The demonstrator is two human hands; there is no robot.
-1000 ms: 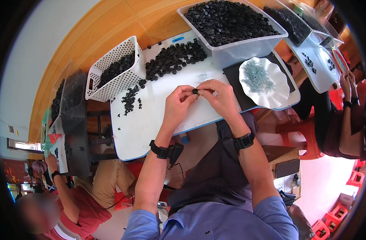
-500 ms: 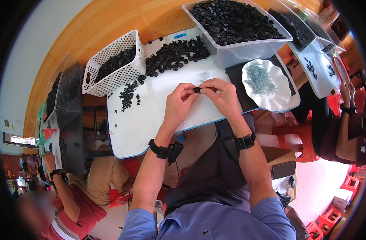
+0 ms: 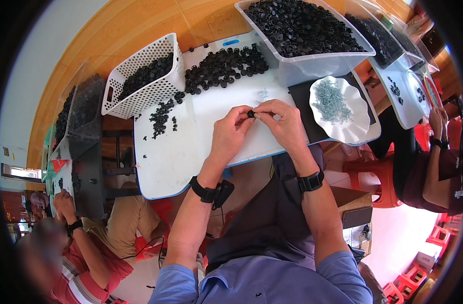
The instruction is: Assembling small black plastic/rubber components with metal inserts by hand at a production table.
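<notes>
Over the front part of the white table [image 3: 201,137], a small round black plastic part [image 3: 251,114] is pinched between the fingertips of both hands. My left hand [image 3: 229,130] grips it from the left, fingers closed. My right hand [image 3: 282,121] meets it from the right, thumb and forefinger pressed together; whether a pin sits in them is too small to tell. Just beyond my fingers lie a few thin clear pins [image 3: 262,94]. A white scalloped plate [image 3: 360,121] heaped with similar pins [image 3: 332,103] stands to the right on a black mat [image 3: 305,99].
Loose black caps [image 3: 224,68] spread across the table's back, smaller black pieces [image 3: 161,119] at left. A white perforated basket [image 3: 155,88] and a large clear bin [image 3: 312,63] hold more. Co-workers sit on both sides, one in a red shirt [image 3: 92,258]. A red stool [image 3: 375,172] stands right.
Both hands stay together on the black part, with only slight finger movement. The view has shifted a little. The left co-worker's hands have come together.
</notes>
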